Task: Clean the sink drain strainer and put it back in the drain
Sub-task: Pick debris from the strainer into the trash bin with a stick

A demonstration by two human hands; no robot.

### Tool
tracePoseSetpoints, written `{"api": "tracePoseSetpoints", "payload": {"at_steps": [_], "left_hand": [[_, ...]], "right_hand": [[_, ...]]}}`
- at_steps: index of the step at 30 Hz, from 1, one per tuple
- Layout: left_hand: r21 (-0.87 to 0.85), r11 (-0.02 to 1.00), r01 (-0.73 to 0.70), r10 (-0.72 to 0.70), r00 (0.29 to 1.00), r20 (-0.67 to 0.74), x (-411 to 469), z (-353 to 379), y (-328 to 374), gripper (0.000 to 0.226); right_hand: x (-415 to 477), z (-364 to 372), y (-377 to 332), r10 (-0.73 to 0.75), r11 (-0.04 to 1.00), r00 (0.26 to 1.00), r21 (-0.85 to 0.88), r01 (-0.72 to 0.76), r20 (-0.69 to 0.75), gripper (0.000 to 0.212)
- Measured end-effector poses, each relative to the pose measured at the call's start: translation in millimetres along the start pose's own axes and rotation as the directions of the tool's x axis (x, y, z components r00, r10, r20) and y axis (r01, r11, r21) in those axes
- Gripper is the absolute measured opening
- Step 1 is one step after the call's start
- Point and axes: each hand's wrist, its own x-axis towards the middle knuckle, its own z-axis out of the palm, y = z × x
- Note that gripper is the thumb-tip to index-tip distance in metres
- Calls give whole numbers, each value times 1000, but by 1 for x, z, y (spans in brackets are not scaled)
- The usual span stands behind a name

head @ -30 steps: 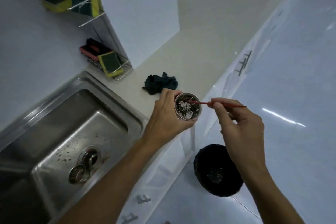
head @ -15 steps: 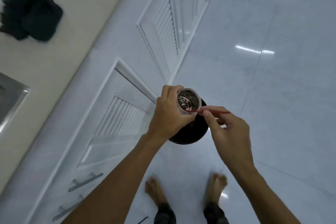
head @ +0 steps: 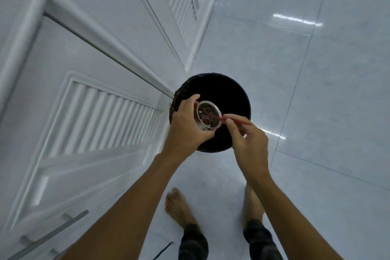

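Note:
My left hand point(head: 186, 125) grips the round metal drain strainer point(head: 207, 114) by its side, with the open cup facing up at me. Dark scraps lie inside it. My right hand point(head: 247, 139) pinches a thin red stick point(head: 233, 119), and the stick's tip reaches into the strainer's cup. Both hands hold these things directly over a black bin point(head: 219, 93) that stands on the floor. The sink and its drain are out of view.
White louvred cabinet doors point(head: 101, 116) with a metal bar handle point(head: 50, 232) fill the left side. Glossy white floor tiles point(head: 316, 91) spread to the right. My bare feet point(head: 177, 207) stand just behind the bin.
My view has swung down from the counter and sink to the floor. Both hands have carried the strainer and stick from above the counter edge to over the black bin.

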Motion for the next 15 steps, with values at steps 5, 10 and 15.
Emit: {"api": "tracePoseSetpoints", "payload": {"at_steps": [5,10,15], "left_hand": [[-49,999,17,-16,1000,15,6,3,-6,86],[-14,998,-64,65,997,34,10,1,-8,70],[-4,997,-73,73,997,41,16,-6,-14,73]], "right_hand": [[1,1,5,66,995,998,74,-67,15,22],[4,6,7,106,993,994,64,-103,-33,20],[-3,2,3,47,996,999,76,-49,22,19]]}}
